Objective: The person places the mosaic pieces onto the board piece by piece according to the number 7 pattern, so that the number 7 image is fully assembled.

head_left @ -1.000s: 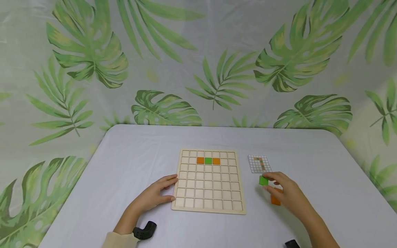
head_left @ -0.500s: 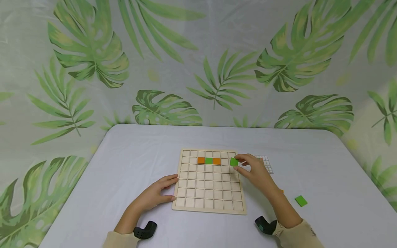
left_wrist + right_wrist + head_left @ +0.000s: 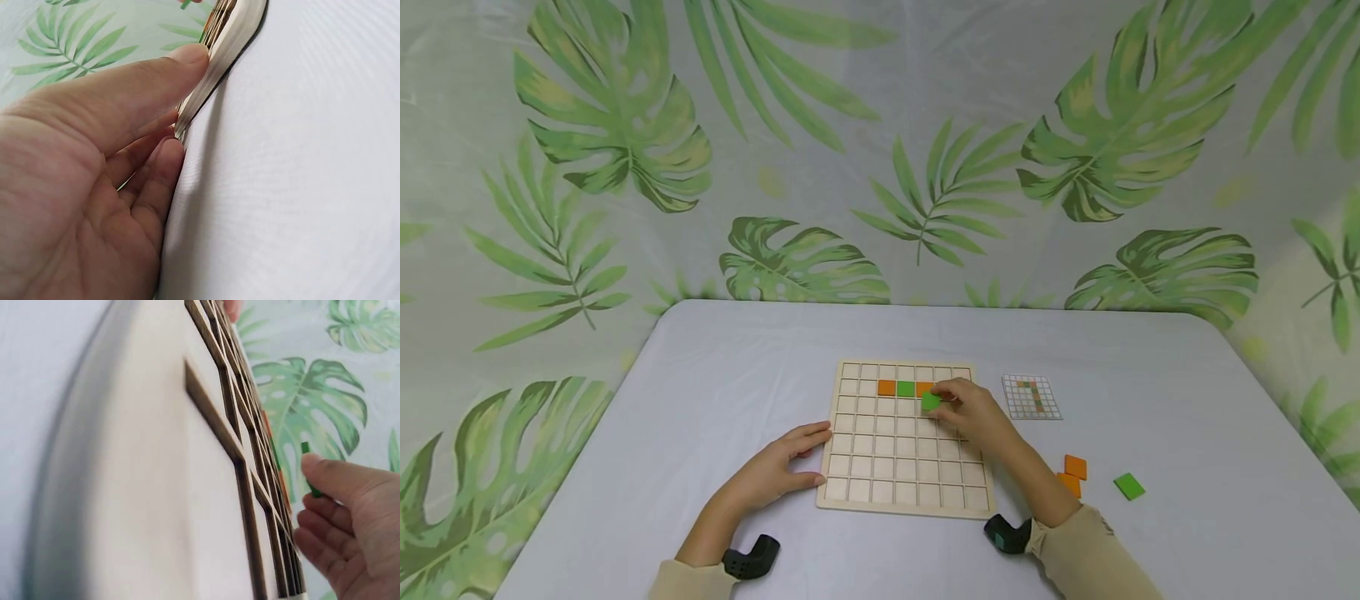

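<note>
My right hand [image 3: 981, 417] pinches a green square tile [image 3: 930, 402] between thumb and fingers, over the wooden grid board [image 3: 883, 465]. The tile is held just in front of the right-hand orange tile [image 3: 924, 388] of a short row. An orange tile [image 3: 887, 387] and a green tile [image 3: 906, 388] make up the rest of that row. In the right wrist view the held green tile [image 3: 305, 448] shows edge-on, apart from the board. My left hand [image 3: 775, 471] rests thumb and fingertips against the board's left edge; the thumb [image 3: 187, 59] touches that edge in the left wrist view.
To the right of the board lies a small pattern card [image 3: 1032, 397] with a printed grid. Nearer to me are two orange tiles [image 3: 1075, 467], touching or overlapping, and a loose green tile [image 3: 1129, 486]. A white cloth [image 3: 760, 342] covers the table.
My right hand has carried the green tile leftward from beside the card to over the board, uncovering the loose tiles at right. My left hand has stayed at the board's edge.
</note>
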The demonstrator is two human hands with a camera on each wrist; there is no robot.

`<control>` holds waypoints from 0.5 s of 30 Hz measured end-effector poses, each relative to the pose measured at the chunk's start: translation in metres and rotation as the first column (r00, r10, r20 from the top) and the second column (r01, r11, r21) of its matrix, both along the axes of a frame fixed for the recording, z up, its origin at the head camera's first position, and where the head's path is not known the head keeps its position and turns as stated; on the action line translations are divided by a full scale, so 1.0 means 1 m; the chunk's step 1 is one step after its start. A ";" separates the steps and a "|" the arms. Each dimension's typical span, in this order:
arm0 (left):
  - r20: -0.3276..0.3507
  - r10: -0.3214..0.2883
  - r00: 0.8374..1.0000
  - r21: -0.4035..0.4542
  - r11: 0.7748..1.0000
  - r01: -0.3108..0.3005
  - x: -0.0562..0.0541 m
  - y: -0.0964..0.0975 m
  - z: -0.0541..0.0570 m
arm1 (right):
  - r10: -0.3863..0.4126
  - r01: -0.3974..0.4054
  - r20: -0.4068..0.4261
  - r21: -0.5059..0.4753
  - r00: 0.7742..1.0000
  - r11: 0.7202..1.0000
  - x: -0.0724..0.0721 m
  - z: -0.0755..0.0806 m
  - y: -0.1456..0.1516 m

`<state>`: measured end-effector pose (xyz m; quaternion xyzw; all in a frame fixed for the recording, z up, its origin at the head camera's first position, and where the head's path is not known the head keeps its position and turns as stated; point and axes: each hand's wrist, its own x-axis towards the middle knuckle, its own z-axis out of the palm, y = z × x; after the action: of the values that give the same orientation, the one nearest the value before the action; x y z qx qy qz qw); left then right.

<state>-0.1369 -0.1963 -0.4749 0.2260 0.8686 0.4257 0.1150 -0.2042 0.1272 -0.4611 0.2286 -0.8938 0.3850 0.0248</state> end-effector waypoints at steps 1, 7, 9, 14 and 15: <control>0.001 0.002 1.000 -0.003 1.000 -0.002 0.000 0.000 0.000 | -0.002 0.002 0.004 0.016 1.000 1.000 -0.001 -0.002 -0.001; 0.007 0.000 1.000 -0.006 1.000 0.000 0.000 -0.001 0.000 | -0.003 0.005 -0.027 0.055 1.000 0.998 -0.004 -0.012 -0.003; 0.007 0.000 1.000 -0.003 1.000 0.000 0.000 -0.001 0.000 | -0.007 0.008 -0.021 0.039 1.000 0.999 -0.005 -0.013 -0.004; 0.016 0.003 1.000 -0.007 1.000 -0.003 -0.001 -0.001 0.000 | -0.009 0.009 0.012 0.019 1.000 1.000 -0.006 -0.015 -0.004; 0.016 0.001 1.000 -0.005 1.000 -0.001 -0.001 -0.001 0.000 | -0.004 0.004 0.017 0.018 1.000 1.000 -0.006 -0.015 -0.004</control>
<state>-0.1375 -0.1974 -0.4750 0.2218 0.8688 0.4255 0.1222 -0.2098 0.1235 -0.4759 0.2237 -0.8979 0.3787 0.0160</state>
